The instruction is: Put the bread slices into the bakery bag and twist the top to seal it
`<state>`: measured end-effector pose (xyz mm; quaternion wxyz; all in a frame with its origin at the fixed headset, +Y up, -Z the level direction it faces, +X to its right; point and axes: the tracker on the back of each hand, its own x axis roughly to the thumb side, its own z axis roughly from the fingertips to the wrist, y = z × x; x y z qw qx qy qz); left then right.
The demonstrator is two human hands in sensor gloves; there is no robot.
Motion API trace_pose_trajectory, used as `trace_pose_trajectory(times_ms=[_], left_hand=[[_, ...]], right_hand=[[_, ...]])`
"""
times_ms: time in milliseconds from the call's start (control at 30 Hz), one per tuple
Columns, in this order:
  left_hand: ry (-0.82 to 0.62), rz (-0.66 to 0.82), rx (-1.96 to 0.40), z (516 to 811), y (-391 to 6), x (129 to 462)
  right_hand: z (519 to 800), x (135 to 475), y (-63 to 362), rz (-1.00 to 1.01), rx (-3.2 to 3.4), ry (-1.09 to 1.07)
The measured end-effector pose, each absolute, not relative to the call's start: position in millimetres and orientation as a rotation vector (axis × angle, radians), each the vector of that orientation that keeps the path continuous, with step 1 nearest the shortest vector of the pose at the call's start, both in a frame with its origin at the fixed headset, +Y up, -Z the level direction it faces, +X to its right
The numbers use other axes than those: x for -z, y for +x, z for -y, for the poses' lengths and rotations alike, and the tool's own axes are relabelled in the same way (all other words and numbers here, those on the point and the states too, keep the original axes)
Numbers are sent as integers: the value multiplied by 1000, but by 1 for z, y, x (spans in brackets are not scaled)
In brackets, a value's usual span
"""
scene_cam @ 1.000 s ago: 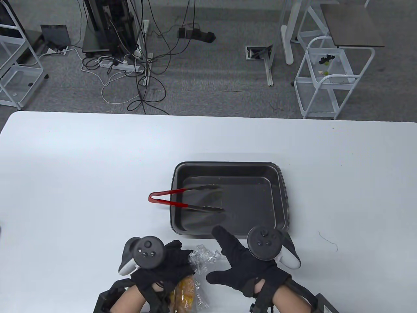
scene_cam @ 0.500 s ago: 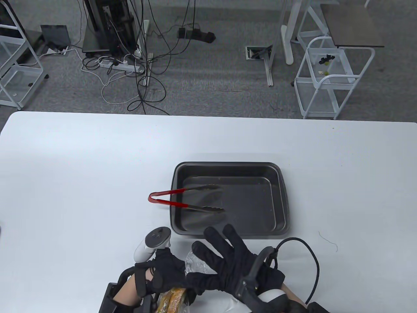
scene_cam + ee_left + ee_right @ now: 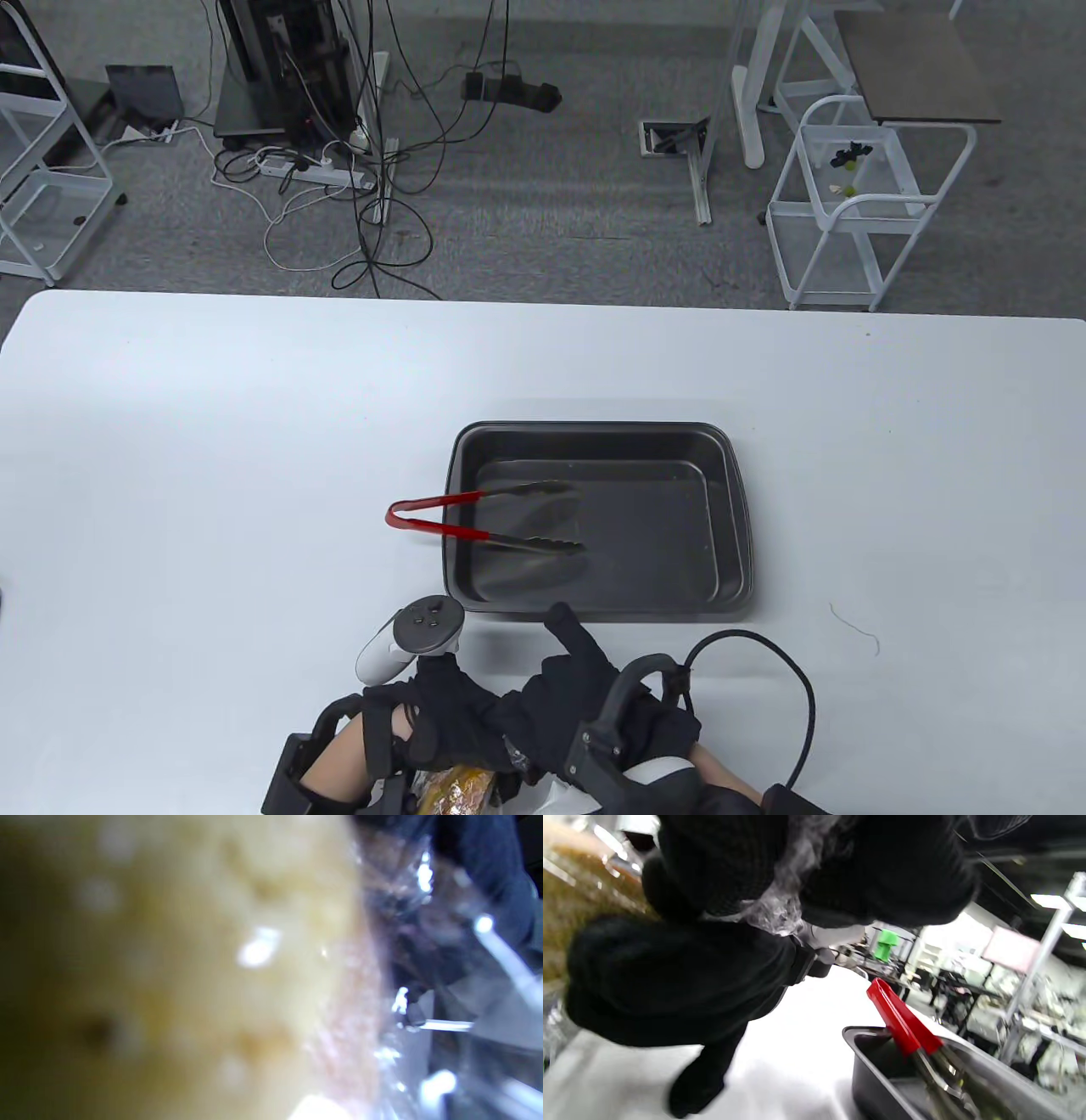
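Note:
The clear bakery bag (image 3: 543, 791) with the bread slices (image 3: 462, 785) inside lies at the table's near edge, mostly under my hands. My left hand (image 3: 445, 711) grips the bag just below its top. My right hand (image 3: 567, 689) is curled over the bag's top from the right, one finger sticking out toward the tray. In the right wrist view crumpled plastic of the bag (image 3: 774, 908) is squeezed between gloved fingers (image 3: 882, 870). The left wrist view is filled by blurred bread (image 3: 169, 963) behind glinting plastic (image 3: 424, 942).
A dark baking tray (image 3: 738, 509) stands just beyond my hands, with red-handled tongs (image 3: 441, 531) resting over its left rim. A thin wire piece (image 3: 857, 624) lies to the right. A black cable (image 3: 802, 696) loops from my right wrist.
My right hand turned over, swung left from beside the bag and curled round its top, covering the crumpled plastic. My left hand rolled, its tracker now pointing away from me.

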<state>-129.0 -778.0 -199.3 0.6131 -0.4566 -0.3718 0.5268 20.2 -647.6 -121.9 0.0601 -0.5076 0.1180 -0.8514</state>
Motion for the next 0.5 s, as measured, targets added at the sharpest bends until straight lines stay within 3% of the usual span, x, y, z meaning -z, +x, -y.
trace_pose_trajectory(times_ms=[233,367,500], left_hand=[[-493,796,-806,734,-139,189],[-100,663,-531,715,-133,168],[127,581,-283,712,-116,150]], right_hand=[[657,153,32,1,3096,-1287],[663,169,39,188,3367,-1017],[671,182,46,472,3524,-772]])
